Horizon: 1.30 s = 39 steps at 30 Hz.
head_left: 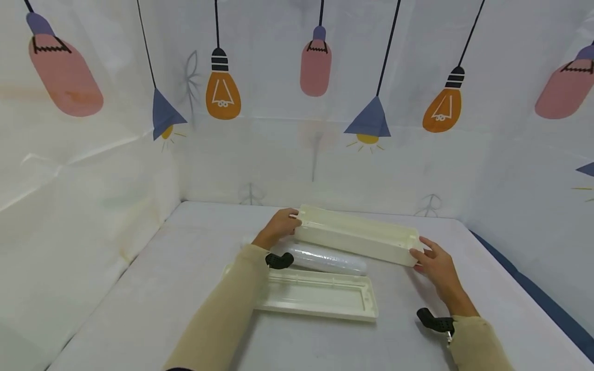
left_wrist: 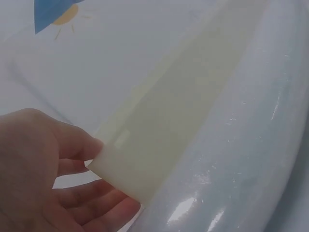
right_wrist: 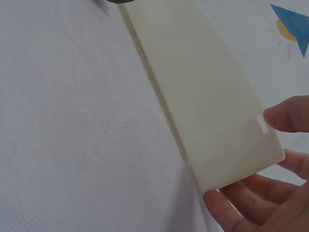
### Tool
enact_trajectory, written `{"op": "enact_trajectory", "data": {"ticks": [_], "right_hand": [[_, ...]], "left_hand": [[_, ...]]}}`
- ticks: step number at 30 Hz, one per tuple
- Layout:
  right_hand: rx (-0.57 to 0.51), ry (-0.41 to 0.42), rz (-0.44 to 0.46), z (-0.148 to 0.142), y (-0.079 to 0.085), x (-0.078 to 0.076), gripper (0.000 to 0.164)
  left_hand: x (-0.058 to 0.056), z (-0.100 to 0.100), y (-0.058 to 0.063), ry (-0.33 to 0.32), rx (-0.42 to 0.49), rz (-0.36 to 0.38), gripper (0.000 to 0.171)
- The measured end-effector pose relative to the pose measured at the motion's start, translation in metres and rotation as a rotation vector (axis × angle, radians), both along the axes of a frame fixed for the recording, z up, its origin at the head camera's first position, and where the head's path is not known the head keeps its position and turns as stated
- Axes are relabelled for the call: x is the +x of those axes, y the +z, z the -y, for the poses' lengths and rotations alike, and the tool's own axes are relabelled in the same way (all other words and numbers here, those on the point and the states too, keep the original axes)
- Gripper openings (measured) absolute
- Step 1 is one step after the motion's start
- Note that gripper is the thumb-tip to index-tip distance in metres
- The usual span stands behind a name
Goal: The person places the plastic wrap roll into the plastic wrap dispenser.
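Note:
A long cream plastic trough [head_left: 357, 239] is held by its two ends toward the back of the table. My left hand [head_left: 279, 226] pinches its left end, thumb at the upper edge and fingers at the end wall. At the opposite end, my right hand [head_left: 438, 269] grips with the thumb on the near side and fingers beneath, as the right wrist view shows. Just in front of the trough lies a clear-wrapped, pale roll [head_left: 325, 257]. Nearer still, a flat cream rectangular lid-like piece [head_left: 315, 294] lies on the table, its left part hidden behind my left forearm.
The white-covered table [head_left: 153, 299] meets a white sheet wall [head_left: 274, 154] with printed lamps at the back. Another sheet [head_left: 93, 206] borders the left side. Black wrist devices [head_left: 280, 260] stick out from both sleeves.

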State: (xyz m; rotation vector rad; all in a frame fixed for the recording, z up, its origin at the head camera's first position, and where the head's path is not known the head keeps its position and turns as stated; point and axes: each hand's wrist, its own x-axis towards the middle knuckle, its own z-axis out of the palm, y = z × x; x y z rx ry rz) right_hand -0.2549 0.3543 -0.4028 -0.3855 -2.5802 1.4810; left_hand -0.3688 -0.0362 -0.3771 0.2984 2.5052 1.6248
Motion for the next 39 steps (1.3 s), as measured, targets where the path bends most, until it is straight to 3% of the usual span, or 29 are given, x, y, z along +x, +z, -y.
{"op": "enact_trajectory", "data": {"ticks": [7, 14, 25, 39], "right_hand": [[0.006, 0.031, -0.027, 0.005, 0.002, -0.005, 0.074], [-0.012, 0.035, -0.068, 0.008, 0.008, -0.009, 0.072], [-0.058, 0.009, -0.062, 0.025, 0.008, -0.014, 0.069], [-0.066, 0.055, -0.051, 0.04, 0.01, -0.024, 0.07]], "left_hand": [[-0.001, 0.006, 0.001, 0.003, 0.032, 0.033, 0.043], [-0.005, 0.007, 0.006, 0.057, -0.031, -0.022, 0.04], [-0.002, 0.018, 0.01, 0.111, 0.037, -0.029, 0.051], [0.0, 0.042, 0.012, 0.074, 0.065, -0.015, 0.045]]}}
